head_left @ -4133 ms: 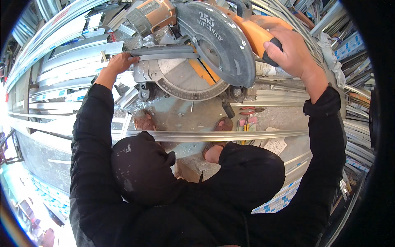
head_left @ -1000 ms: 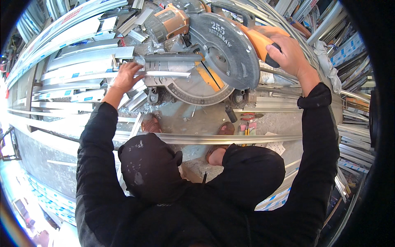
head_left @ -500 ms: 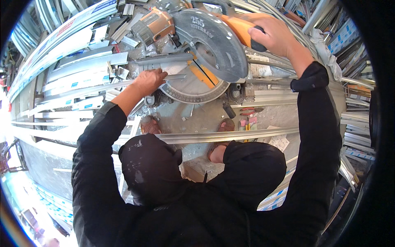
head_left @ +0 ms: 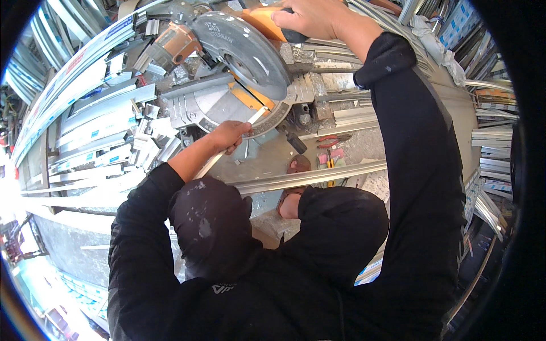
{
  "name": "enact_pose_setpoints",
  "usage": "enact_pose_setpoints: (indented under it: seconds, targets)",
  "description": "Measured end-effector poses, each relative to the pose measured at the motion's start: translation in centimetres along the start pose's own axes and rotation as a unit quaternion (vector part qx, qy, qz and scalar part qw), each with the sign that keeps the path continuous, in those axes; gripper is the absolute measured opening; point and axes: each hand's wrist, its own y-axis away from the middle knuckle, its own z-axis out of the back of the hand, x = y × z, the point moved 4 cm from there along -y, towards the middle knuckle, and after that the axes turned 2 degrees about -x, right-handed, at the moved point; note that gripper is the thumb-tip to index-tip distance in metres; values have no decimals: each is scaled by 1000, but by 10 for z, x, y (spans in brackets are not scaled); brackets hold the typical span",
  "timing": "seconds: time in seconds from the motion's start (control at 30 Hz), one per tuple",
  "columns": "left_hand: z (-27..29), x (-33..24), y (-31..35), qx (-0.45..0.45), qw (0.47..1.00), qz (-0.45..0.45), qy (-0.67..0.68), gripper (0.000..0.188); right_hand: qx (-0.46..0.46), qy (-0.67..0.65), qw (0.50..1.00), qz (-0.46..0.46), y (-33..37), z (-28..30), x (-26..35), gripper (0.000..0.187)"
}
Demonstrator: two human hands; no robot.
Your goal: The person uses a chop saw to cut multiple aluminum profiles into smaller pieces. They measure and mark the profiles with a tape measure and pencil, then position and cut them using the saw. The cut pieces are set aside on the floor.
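A miter saw with a grey blade guard (head_left: 242, 51) and orange body stands on the floor ahead of me. My right hand (head_left: 315, 20) is closed around its black-tipped orange handle (head_left: 263, 24), at the top edge of the view. My left hand (head_left: 230, 136) grips a thin, pale metal strip (head_left: 210, 163) near the front of the saw's round table (head_left: 208, 108). The strip's far end overlaps the yellow slotted insert (head_left: 245, 98); its near part passes below my left wrist toward my knee. Whether the strip touches the table, I cannot tell.
Red-handled pliers (head_left: 333, 140) and a black-handled tool (head_left: 296, 142) lie right of the saw's front. A long metal profile (head_left: 318, 177) crosses before my knees. Stacked profiles (head_left: 96, 128) and offcuts crowd the left; more profiles (head_left: 492, 153) are piled at the right.
My left hand has moved toward me, and the strip has swung from crosswise to slanting toward my knee. My right hand stays on the handle. The saw sits farther left in view.
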Motion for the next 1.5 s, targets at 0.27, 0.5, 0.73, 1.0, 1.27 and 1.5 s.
enact_pose_setpoints:
  seconds: [0.27, 0.5, 0.73, 1.0, 1.27, 1.5]
  targets:
    - [-3, -22, -6, -44, 998, -44, -33, 44, -29, -10, 1000, -7, -5, 2, 3, 57]
    - [-3, -29, -2, -55, 995, -74, -34, 45, -16, -17, 1000, -8, -4, 7, 4, 59]
    - [-2, -29, -4, -70, 995, -65, -14, 44, -17, -21, 1000, -5, -2, 11, 7, 58]
    - [0, -28, -3, -88, 994, -63, -11, 43, -20, -3, 1000, -16, -4, 8, 8, 54]
    - [1, -27, -3, -93, 994, -58, -3, 43, -21, -16, 1000, -16, -3, 9, 7, 55]
    - [3, -28, 0, -83, 993, -77, -17, 45, -19, -11, 1000, -14, -2, 8, 10, 54]
